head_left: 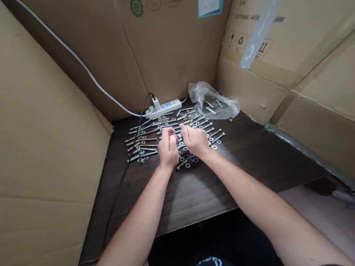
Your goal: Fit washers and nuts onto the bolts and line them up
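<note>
My left hand [168,148] and my right hand [195,140] are held close together above rows of metal bolts [218,138]. The fingers of both are curled in, thumbs towards each other, with a narrow gap between. Whatever they grip is hidden; a small silvery piece shows in the gap, too small to name. Around and beneath them lie long bolts, some silver and some brass-coloured, with loose washers [187,165] scattered among them. More bolts and washers are covered by my hands.
A white power strip [171,106] with a white cable [76,57] lies behind the bolts. A black cable [116,198] crosses the dark table [191,199] on the left. At back right, a clear plastic bag [203,91] has several bolts by it. Cardboard [168,49] encloses three sides.
</note>
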### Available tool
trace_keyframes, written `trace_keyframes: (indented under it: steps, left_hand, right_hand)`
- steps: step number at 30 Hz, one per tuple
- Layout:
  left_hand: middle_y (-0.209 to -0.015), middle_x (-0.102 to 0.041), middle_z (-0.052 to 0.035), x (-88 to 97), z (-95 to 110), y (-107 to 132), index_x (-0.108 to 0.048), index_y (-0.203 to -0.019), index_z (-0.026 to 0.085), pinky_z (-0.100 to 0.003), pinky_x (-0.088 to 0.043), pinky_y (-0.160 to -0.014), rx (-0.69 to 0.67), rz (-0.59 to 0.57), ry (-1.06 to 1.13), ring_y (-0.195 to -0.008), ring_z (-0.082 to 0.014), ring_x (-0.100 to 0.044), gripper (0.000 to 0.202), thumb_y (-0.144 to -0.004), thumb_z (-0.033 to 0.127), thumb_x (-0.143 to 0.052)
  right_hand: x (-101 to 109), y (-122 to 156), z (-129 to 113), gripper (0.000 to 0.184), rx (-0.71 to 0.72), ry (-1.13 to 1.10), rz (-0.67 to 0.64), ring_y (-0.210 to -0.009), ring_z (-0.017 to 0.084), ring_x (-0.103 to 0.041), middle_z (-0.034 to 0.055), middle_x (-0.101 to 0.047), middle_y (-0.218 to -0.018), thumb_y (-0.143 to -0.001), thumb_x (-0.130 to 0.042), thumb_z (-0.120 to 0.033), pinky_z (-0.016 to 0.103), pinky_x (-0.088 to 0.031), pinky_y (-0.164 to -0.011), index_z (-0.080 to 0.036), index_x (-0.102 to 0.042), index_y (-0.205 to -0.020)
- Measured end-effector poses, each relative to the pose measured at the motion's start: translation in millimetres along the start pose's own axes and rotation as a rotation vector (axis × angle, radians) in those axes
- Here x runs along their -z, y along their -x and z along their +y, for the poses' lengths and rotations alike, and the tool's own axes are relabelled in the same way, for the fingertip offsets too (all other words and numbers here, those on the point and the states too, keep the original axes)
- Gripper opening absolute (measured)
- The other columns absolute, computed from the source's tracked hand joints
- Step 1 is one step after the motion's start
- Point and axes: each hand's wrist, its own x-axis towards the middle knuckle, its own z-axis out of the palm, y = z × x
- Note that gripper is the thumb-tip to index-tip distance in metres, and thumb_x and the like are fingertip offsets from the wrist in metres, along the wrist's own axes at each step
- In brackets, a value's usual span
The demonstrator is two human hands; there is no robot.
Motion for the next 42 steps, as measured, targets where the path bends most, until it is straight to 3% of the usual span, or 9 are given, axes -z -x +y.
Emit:
trace_keyframes:
  steps: [3, 6, 9, 14, 19, 26, 30, 35, 42]
  left_hand:
    - [-0.085, -0.059, -0.0019, -2.1, 4.6, 1.7, -0.050, -0.101, 0.020, -0.026, -0.042, -0.069, -0.098, -0.058, 0.050, -0.073, -0.0149, -0.055, 0.023, -0.087, 0.024, -0.032]
    - [-0.089, -0.058, -0.0019, -5.2, 6.7, 3.0, -0.049, -0.102, 0.020, -0.026, -0.042, -0.070, -0.103, -0.104, 0.046, -0.073, -0.0148, -0.054, 0.023, -0.083, 0.018, -0.036]
    - [-0.082, -0.056, 0.0000, -6.8, 5.5, 3.3, -0.047, -0.100, 0.020, -0.025, -0.040, -0.065, -0.055, -0.115, 0.029, -0.067, -0.0139, -0.052, 0.023, -0.080, 0.014, -0.038]
    - [-0.063, -0.045, 0.0033, -5.4, 2.8, 2.5, -0.046, -0.080, 0.020, -0.024, -0.035, -0.058, -0.004, -0.085, -0.071, -0.055, -0.0125, -0.043, 0.008, -0.080, 0.016, -0.040]
    - [-0.080, -0.052, 0.0017, -7.3, 4.0, 3.2, -0.046, -0.104, 0.022, -0.024, -0.039, -0.062, -0.028, -0.059, 0.029, -0.062, -0.0117, -0.049, 0.026, -0.080, 0.014, -0.040]
    - [-0.094, -0.057, -0.0022, -9.0, 2.7, 2.1, -0.045, -0.104, 0.021, -0.026, -0.042, -0.073, -0.015, -0.114, 0.076, -0.077, -0.0135, -0.055, 0.018, -0.088, 0.020, -0.038]
    - [-0.080, -0.054, 0.0002, -8.6, 2.8, 0.8, -0.045, -0.093, 0.020, -0.024, -0.039, -0.065, 0.026, -0.112, 0.045, -0.069, -0.0124, -0.051, 0.012, -0.092, 0.029, -0.037]
    - [-0.056, -0.037, 0.0041, -11.9, 1.6, 0.3, -0.038, -0.063, 0.019, -0.023, -0.030, -0.053, 0.088, -0.115, 0.080, -0.052, -0.0098, -0.036, 0.035, -0.091, 0.040, -0.038]
    - [-0.050, -0.035, 0.0030, -9.4, -1.4, -0.7, -0.037, -0.054, 0.018, -0.025, -0.025, -0.049, 0.147, -0.069, 0.030, -0.049, -0.0098, -0.033, 0.048, -0.091, 0.047, -0.034]
  right_hand:
    - [0.6, 0.0, -0.2, 0.039, -0.007, -0.002, -0.013, -0.064, 0.017, -0.063, 0.0051, -0.069, -0.072, -0.098, -0.029, -0.033, 0.023, -0.030, -0.056, -0.019, -0.066, -0.095]
    - [1.6, -0.5, 0.7, 0.040, -0.021, -0.011, -0.007, -0.064, 0.017, -0.063, 0.0047, -0.070, -0.072, -0.098, -0.028, -0.031, 0.024, -0.029, -0.055, -0.020, -0.066, -0.094]
    - [3.3, -1.4, 2.1, 0.040, -0.030, -0.015, -0.006, -0.064, 0.016, -0.063, 0.0047, -0.070, -0.071, -0.098, -0.029, -0.032, 0.024, -0.029, -0.055, -0.019, -0.066, -0.093]
    - [7.1, -3.4, 4.9, 0.041, -0.048, -0.041, 0.023, -0.068, 0.017, -0.064, 0.0050, -0.070, -0.073, -0.098, -0.028, -0.031, 0.024, -0.031, -0.058, -0.018, -0.066, -0.090]
    - [5.2, -3.2, 5.7, 0.040, -0.021, -0.044, -0.006, -0.068, 0.017, -0.064, 0.0051, -0.070, -0.074, -0.098, -0.028, -0.030, 0.024, -0.031, -0.058, -0.019, -0.066, -0.094]
    - [4.1, -3.9, 5.5, 0.037, 0.032, -0.085, -0.050, -0.070, 0.016, -0.064, 0.0037, -0.071, -0.079, -0.098, -0.030, -0.030, 0.023, -0.033, -0.059, -0.021, -0.066, -0.099]
    - [5.6, -5.1, 5.8, 0.037, 0.051, -0.113, -0.056, -0.069, 0.016, -0.064, 0.0026, -0.071, -0.076, -0.097, -0.030, -0.031, 0.023, -0.033, -0.059, -0.021, -0.066, -0.095]
    - [7.5, -3.8, 4.8, 0.038, 0.062, -0.115, -0.043, -0.064, 0.016, -0.063, 0.0030, -0.069, -0.068, -0.097, -0.031, -0.031, 0.025, -0.031, -0.057, -0.021, -0.067, -0.090]
    - [6.2, -1.8, 0.8, 0.038, 0.075, -0.102, -0.055, -0.061, 0.016, -0.061, 0.0030, -0.069, -0.067, -0.096, -0.034, -0.033, 0.026, -0.027, -0.055, -0.021, -0.068, -0.083]
